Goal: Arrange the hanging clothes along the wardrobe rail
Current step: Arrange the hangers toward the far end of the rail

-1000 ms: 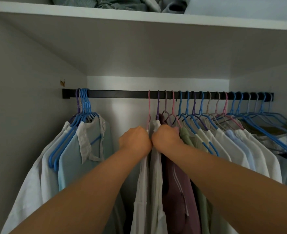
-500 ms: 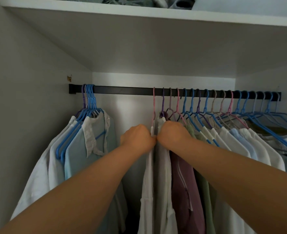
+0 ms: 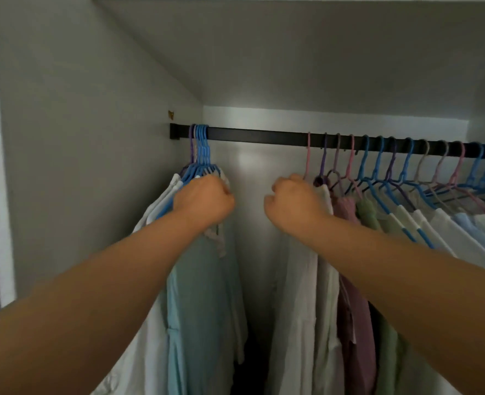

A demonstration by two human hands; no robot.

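Two bunches of hanging clothes sit on the black rail (image 3: 258, 136), a bare stretch between them. The left hand (image 3: 203, 201) grips the tight left bunch (image 3: 198, 275) at its blue hangers (image 3: 201, 155). The right hand (image 3: 294, 201), fingers curled, holds the white garment (image 3: 301, 295) fronting the right row.
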